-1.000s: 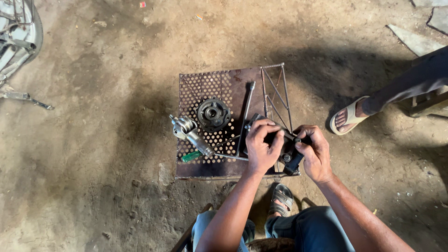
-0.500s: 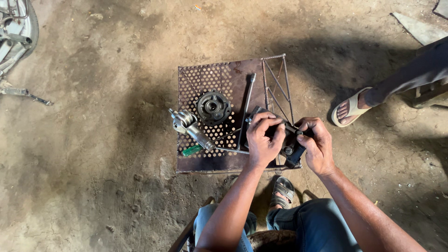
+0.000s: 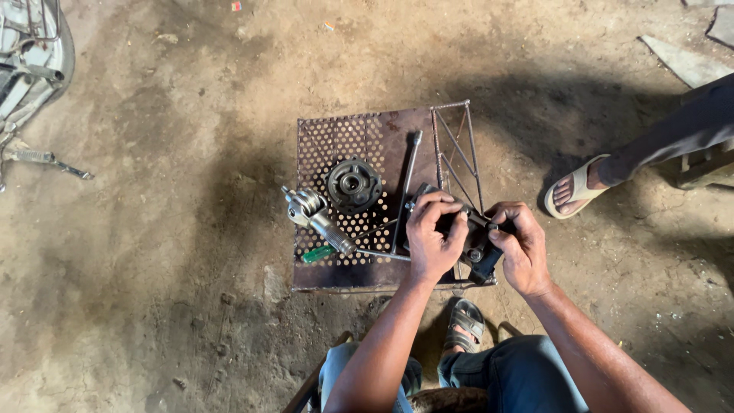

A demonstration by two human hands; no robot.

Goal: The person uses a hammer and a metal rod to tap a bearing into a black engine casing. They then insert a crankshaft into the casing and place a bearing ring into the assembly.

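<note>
Part: I am holding a dark metal part [image 3: 475,243] in both hands, over the stand's near right corner, just above the plate.
Left hand: my left hand [image 3: 433,239] is closing around the part's left side, fingers curling over its top, knuckles toward the far edge.
Right hand: my right hand [image 3: 524,248] is gripping the part's right end, thumb and fingers pinching it; I cannot tell what the fingertips are pressing.
Stand: I am working over a rusty perforated plate [image 3: 367,141] with a wire frame [image 3: 457,145] along its right edge.
Rod: a long steel rod [image 3: 405,191] is lying from the far edge toward my left hand, just beside it.
Hub: a round black hub [image 3: 352,184] is sitting near the plate's middle, apart from my hands.
Fitting: a shiny metal fitting [image 3: 310,211] is hanging over the left edge.
Screwdriver: a green-handled screwdriver [image 3: 319,253] is lying near the near left corner, its shaft running toward my left hand.
Ground: the stand is sitting on bare dirt [image 3: 168,229].
Bystander: another person's sandalled foot [image 3: 575,187] is resting on the ground to the right, well apart from the stand.
</note>
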